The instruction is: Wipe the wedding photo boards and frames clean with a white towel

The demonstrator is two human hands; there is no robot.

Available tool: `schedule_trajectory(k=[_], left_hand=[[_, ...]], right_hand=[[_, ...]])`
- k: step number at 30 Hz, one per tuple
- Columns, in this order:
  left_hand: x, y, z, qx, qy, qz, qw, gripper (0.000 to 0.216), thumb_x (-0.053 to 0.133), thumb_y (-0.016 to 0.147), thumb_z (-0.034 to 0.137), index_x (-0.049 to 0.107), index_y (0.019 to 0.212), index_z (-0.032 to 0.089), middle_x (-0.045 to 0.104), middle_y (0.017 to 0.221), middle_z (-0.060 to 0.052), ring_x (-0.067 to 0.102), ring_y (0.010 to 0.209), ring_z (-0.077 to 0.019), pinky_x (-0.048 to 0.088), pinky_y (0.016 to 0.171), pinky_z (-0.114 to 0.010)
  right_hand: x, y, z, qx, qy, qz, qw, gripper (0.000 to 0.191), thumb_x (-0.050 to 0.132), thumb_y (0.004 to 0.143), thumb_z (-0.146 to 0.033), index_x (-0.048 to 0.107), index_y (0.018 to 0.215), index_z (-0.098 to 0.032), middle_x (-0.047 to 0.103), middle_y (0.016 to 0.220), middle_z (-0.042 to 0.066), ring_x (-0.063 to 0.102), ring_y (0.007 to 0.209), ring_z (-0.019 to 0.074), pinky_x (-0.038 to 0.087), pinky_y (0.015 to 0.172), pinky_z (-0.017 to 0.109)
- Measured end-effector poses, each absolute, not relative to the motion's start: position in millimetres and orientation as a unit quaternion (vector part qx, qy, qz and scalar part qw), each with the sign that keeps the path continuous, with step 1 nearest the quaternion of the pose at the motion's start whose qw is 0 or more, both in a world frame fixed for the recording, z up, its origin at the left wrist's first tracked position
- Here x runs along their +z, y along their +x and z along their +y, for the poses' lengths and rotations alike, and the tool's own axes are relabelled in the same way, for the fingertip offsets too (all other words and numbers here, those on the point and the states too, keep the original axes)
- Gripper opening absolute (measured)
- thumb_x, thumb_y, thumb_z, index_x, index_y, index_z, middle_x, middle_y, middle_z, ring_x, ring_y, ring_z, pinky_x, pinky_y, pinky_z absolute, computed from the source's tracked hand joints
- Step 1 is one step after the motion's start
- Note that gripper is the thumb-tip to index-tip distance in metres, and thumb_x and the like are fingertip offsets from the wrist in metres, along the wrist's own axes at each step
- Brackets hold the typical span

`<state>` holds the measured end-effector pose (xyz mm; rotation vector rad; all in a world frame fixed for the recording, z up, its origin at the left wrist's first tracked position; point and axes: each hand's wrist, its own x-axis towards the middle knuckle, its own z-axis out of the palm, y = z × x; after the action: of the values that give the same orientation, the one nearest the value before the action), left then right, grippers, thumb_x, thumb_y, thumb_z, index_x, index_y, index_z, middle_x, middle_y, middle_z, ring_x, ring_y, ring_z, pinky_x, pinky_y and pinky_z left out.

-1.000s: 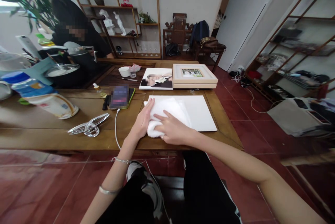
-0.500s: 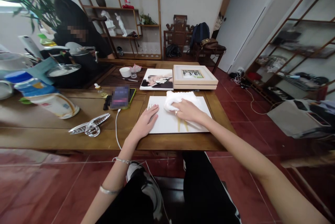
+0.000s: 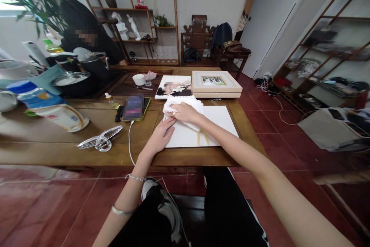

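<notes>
A white flat panel [image 3: 219, 123] lies on the wooden table [image 3: 58, 139] in front of me. My left hand [image 3: 160, 137] rests flat on the panel's near left corner, fingers stretched out. My right hand [image 3: 185, 112] presses a bunched white cloth [image 3: 185, 102] onto the panel's far left corner, fingers closed over the cloth. A small yellowish mark [image 3: 202, 137] shows on the panel near its front edge.
Beyond the panel sit a photo print [image 3: 175, 87] and a stacked framed picture [image 3: 215, 83]. A phone [image 3: 133, 107] on a cable, metal tongs [image 3: 100, 141] and a lying bottle [image 3: 49, 106] are to the left. Another person [image 3: 82, 35] sits at far left.
My right hand slid the cloth from the panel's near left to its far middle, then left to the far left corner. My left hand stayed on the near left corner.
</notes>
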<state>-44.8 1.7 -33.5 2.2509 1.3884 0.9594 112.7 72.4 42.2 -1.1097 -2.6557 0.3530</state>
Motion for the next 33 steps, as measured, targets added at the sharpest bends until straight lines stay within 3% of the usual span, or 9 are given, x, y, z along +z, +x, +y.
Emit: schedule_trajectory(k=[6,11,14,18,25,29,33], left_hand=[[-33.8,-43.4,0.4,0.34,0.784,0.488,0.175,0.044,0.039,0.093,0.036,0.056,0.129,0.017,0.051,0.14,-0.011,0.042,0.134,-0.0252,0.025,0.114,-0.05],[-33.4,-42.9,0.3,0.343,0.781,0.491,0.178,0.044,0.039,0.094,0.038,0.057,0.129,0.017,0.05,0.14,-0.011,0.041,0.135,-0.0253,0.025,0.114,-0.05],[-34.1,-43.3,0.7,0.34,0.783,0.49,0.176,0.045,0.039,0.094,0.037,0.057,0.128,0.015,0.05,0.141,-0.012,0.04,0.135,-0.0253,0.025,0.114,-0.049],[-35.4,-44.1,1.5,0.335,0.787,0.489,0.173,0.047,0.039,0.094,0.036,0.055,0.13,0.011,0.049,0.141,-0.014,0.039,0.135,-0.0253,0.025,0.115,-0.048],[-36.2,-43.9,1.6,0.337,0.787,0.488,0.17,0.045,0.039,0.093,0.035,0.056,0.129,0.013,0.049,0.141,-0.012,0.04,0.135,-0.0251,0.025,0.114,-0.049],[-35.4,-44.2,1.3,0.333,0.79,0.487,0.169,0.046,0.039,0.093,0.034,0.056,0.129,0.011,0.05,0.14,-0.014,0.04,0.135,-0.0253,0.025,0.114,-0.049],[-34.1,-44.5,1.3,0.327,0.789,0.49,0.172,0.045,0.039,0.093,0.035,0.056,0.129,0.013,0.05,0.14,-0.013,0.041,0.135,-0.0251,0.025,0.114,-0.049]], right_hand=[[41.2,196.0,69.4,0.136,-0.42,-0.886,0.146,0.036,0.037,0.097,-0.034,0.063,0.115,-0.016,0.063,0.123,0.01,0.058,0.111,0.0276,0.043,0.096,0.04],[32.5,247.5,64.6,0.124,-0.473,-0.859,0.149,0.038,0.037,0.096,-0.034,0.058,0.124,-0.019,0.057,0.134,0.01,0.048,0.126,0.0299,0.036,0.103,0.047],[28.5,259.4,49.8,0.119,-0.475,-0.863,0.125,0.036,0.044,0.089,-0.021,0.061,0.121,-0.019,0.055,0.136,0.009,0.041,0.132,0.03,0.028,0.11,0.051],[35.4,267.5,3.9,0.118,-0.413,-0.898,0.09,0.04,0.046,0.075,-0.006,0.065,0.108,-0.02,0.051,0.14,0.006,0.034,0.137,0.0243,0.02,0.117,0.046],[53.5,287.3,-78.8,0.167,-0.376,-0.91,0.041,0.037,0.045,0.065,-0.002,0.067,0.084,-0.025,0.051,0.14,-0.001,0.027,0.141,0.0214,0.028,0.115,0.044],[46.8,295.0,-60.9,0.218,-0.433,-0.874,0.044,0.034,0.051,0.079,-0.015,0.069,0.104,-0.028,0.051,0.14,0.002,0.029,0.139,0.0232,0.037,0.109,0.04],[38.2,294.0,2.0,0.24,-0.476,-0.84,0.101,0.041,0.055,0.083,-0.04,0.065,0.118,-0.022,0.057,0.134,0.007,0.034,0.136,0.0328,0.031,0.11,0.05]])
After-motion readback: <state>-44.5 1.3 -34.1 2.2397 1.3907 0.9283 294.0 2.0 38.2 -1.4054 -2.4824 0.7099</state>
